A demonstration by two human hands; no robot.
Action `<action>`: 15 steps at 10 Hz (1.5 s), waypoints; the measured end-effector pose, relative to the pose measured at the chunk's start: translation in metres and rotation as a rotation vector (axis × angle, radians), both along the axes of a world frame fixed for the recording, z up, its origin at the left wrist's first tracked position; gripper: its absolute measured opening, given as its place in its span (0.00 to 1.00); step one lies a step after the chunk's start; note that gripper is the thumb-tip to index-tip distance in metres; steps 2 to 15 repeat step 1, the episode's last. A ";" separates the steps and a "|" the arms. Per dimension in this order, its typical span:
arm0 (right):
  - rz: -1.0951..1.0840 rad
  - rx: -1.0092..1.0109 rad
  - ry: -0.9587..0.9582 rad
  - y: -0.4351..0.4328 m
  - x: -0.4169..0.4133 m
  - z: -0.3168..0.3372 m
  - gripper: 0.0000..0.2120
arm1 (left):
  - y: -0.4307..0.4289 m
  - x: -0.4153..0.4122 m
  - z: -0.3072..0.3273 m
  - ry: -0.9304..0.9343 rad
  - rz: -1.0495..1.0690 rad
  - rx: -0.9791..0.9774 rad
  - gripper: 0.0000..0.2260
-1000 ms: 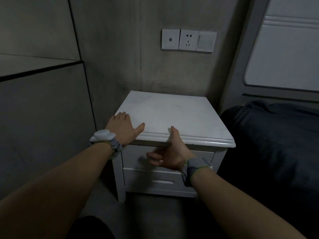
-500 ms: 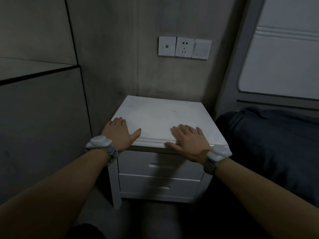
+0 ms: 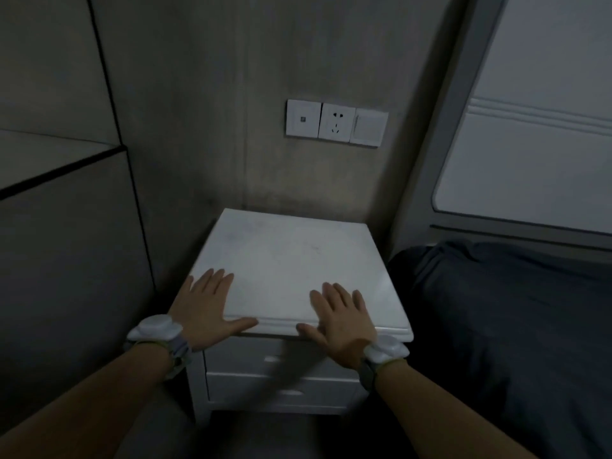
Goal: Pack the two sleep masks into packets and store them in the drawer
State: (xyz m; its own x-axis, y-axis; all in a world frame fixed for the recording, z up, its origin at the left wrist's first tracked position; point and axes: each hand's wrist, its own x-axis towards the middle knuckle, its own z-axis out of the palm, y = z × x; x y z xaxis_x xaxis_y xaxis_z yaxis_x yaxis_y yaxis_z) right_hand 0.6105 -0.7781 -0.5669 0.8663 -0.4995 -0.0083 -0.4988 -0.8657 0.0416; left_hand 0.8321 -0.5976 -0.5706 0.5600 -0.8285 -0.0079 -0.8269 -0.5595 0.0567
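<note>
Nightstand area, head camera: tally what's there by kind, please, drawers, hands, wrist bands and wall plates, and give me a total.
Drawers: 2, upper drawer, lower drawer
Hands: 2, left hand, right hand
Wrist bands: 2, left wrist band, right wrist band
Wall plates: 3, left plate, middle plate, right plate
Total: 9

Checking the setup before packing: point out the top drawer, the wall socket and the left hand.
top drawer (image 3: 251, 356), head view, front panel.
wall socket (image 3: 336, 122), head view, middle plate.
left hand (image 3: 207, 306), head view, back of hand.
</note>
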 end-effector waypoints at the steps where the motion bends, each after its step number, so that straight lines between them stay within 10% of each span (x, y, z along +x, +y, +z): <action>1: -0.086 0.168 0.138 -0.002 0.003 0.027 0.41 | -0.009 -0.013 0.014 0.025 0.025 0.045 0.51; 15: -0.086 0.168 0.138 -0.002 0.003 0.027 0.41 | -0.009 -0.013 0.014 0.025 0.025 0.045 0.51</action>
